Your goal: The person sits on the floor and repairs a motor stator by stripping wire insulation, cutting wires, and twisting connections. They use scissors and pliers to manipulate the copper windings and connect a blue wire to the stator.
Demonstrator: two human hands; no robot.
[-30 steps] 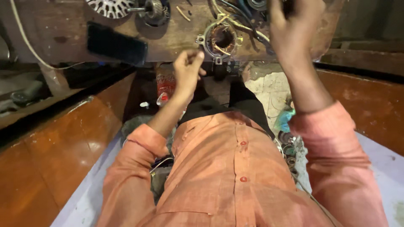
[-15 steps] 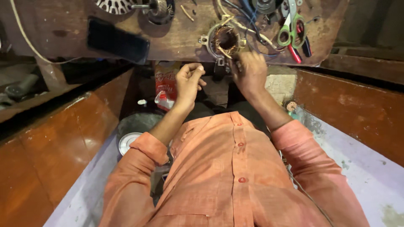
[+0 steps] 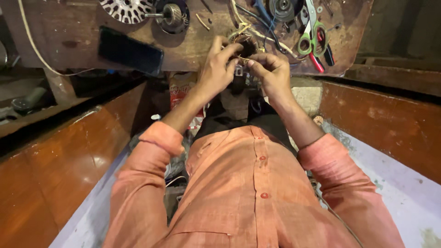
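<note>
Fingertips of the left hand [image 3: 219, 69] and the right hand [image 3: 271, 71] pinch at a small wound motor coil [image 3: 243, 48] with pale wire leads, both hands closed on it at the near edge of a worn wooden workbench [image 3: 193, 50]. Beyond the coil on that bench lie green-handled scissors [image 3: 312, 39] to its right, a dark phone [image 3: 131, 50] well to its left, and a slotted metal rotor disc [image 3: 126, 9] past the phone.
</note>
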